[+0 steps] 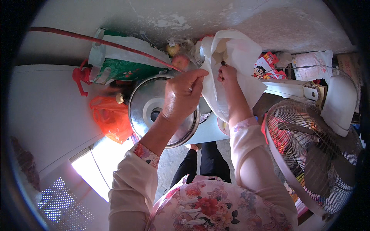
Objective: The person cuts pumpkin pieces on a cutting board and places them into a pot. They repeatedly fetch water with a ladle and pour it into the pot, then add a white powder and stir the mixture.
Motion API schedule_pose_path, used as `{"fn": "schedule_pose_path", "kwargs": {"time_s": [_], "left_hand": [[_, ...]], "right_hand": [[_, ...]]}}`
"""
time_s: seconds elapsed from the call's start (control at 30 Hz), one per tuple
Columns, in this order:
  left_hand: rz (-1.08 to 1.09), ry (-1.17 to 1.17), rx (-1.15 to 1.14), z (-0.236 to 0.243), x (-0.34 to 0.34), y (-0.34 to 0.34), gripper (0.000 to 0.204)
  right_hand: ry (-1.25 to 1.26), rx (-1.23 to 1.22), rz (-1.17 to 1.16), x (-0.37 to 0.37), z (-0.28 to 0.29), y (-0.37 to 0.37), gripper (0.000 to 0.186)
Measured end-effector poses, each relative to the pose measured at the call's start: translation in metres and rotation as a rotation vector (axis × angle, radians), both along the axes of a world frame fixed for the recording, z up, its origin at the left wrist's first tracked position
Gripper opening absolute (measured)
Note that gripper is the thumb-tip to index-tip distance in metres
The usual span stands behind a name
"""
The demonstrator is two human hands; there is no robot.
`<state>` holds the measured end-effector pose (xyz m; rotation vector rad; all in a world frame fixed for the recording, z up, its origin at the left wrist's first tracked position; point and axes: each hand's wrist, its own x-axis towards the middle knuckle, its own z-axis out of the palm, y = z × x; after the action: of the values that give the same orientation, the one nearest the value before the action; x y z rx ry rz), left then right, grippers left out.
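White bag [250,79], L fingers [197,82] pinching edge, R fingers [228,72] clenched round dk handle [223,62]

Glossy metal lid [145,101]; white plastic bag [215,86]; rough wall [169,20].

Strong light came from the near left, burning a patch [96,165] to white and piercing the perforated panel [61,204]. The far wall [216,15] was dimmer. The lid [144,102] glinted; the bag [246,69] looked softly lit. Fisheye curvature stretched the fan [312,158] at right, and the corners fell black.
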<state>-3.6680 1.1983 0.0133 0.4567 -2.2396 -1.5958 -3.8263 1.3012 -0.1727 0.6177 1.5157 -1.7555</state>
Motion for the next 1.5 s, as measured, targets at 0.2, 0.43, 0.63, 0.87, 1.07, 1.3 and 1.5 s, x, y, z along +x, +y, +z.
{"fn": "schedule_pose_path", "kwargs": {"time_s": [0.2, 0.43, 0.63, 0.87, 1.07, 1.3, 1.5], "left_hand": [[-0.004, 0.033, -0.048, -0.008, -0.005, 0.003, 0.013], [0.062, 0.052, -0.005, 0.002, -0.008, -0.001, 0.011], [0.071, 0.061, 0.014, 0.012, -0.006, 0.001, 0.012], [0.093, 0.075, 0.007, 0.004, 0.003, -0.005, 0.012], [0.121, 0.017, -0.01, 0.0, 0.017, -0.005, 0.011], [0.144, 0.03, -0.022, 0.004, 0.032, 0.002, 0.011], [0.097, -0.024, -0.122, 0.012, 0.053, 0.009, 0.011]], "right_hand": [[-0.026, -0.056, 0.029, -0.003, 0.008, 0.017, 0.005], [-0.063, -0.049, 0.149, 0.038, 0.058, 0.038, 0.006], [-0.001, -0.083, 0.138, 0.068, 0.095, 0.061, 0.006], [-0.016, 0.024, 0.18, 0.084, 0.127, 0.081, 0.005], [-0.013, -0.067, 0.234, 0.112, 0.161, 0.101, 0.001], [0.01, -0.099, 0.238, 0.161, 0.216, 0.129, 0.005], [0.061, -0.17, 0.179, 0.212, 0.263, 0.158, 0.02]]}}
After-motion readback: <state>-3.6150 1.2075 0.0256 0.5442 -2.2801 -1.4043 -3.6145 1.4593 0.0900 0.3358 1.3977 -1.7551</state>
